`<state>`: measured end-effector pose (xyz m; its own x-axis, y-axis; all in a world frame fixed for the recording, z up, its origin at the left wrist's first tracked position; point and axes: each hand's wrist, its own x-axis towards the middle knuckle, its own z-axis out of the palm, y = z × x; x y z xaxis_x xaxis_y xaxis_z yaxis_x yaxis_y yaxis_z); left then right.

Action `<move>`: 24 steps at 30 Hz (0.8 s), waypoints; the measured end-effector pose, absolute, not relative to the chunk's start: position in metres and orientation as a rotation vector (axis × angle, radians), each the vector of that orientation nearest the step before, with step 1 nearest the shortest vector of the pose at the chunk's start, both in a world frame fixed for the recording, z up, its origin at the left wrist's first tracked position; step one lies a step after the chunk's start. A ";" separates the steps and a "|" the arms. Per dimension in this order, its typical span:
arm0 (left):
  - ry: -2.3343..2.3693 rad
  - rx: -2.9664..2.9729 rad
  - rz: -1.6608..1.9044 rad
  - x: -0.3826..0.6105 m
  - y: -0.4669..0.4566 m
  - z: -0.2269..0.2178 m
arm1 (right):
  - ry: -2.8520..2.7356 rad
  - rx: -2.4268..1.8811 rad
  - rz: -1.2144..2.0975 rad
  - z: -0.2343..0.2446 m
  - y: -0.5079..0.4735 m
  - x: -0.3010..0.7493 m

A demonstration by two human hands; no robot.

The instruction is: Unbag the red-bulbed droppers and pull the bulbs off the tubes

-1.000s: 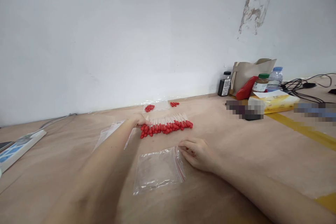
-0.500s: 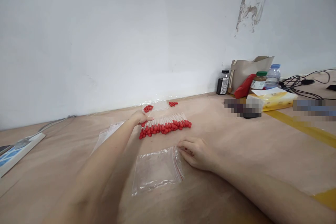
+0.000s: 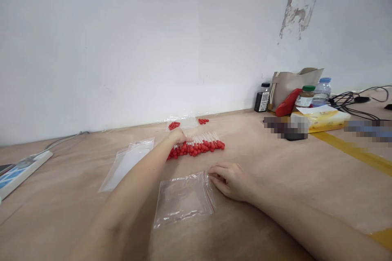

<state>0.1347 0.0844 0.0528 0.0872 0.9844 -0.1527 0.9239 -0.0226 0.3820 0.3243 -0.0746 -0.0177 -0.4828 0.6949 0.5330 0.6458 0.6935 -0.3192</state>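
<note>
A row of red-tipped white sticks (image 3: 200,145) lies on the brown table. My left hand (image 3: 178,135) reaches onto the left part of the row, its fingers curled over the sticks; what they grip is hidden. Nearer to me lies a clear zip bag (image 3: 183,198) with a red seal. My right hand (image 3: 230,179) rests at the bag's right edge, fingers bent and pinching its opening.
A stack of clear bags (image 3: 127,163) lies to the left. Two small groups of red pieces (image 3: 174,125) sit by the wall. A power strip (image 3: 21,170) is at far left. Bottles (image 3: 262,97), a beige bag (image 3: 290,83), a yellow pack (image 3: 324,118) and cables (image 3: 355,100) crowd the right.
My left hand has slid right along the row of sticks, uncovering the stack of clear bags. My right hand has stayed on the zip bag.
</note>
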 end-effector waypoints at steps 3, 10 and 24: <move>1.934 2.057 0.142 0.143 0.083 0.058 | -2.256 -1.018 0.102 -0.019 -0.075 0.325; 1.867 2.346 0.420 0.136 0.044 0.072 | -2.131 -1.014 0.098 -0.011 -0.080 0.323; 1.050 2.637 0.175 0.068 -0.096 0.005 | -2.485 -0.648 0.361 -0.014 -0.079 0.318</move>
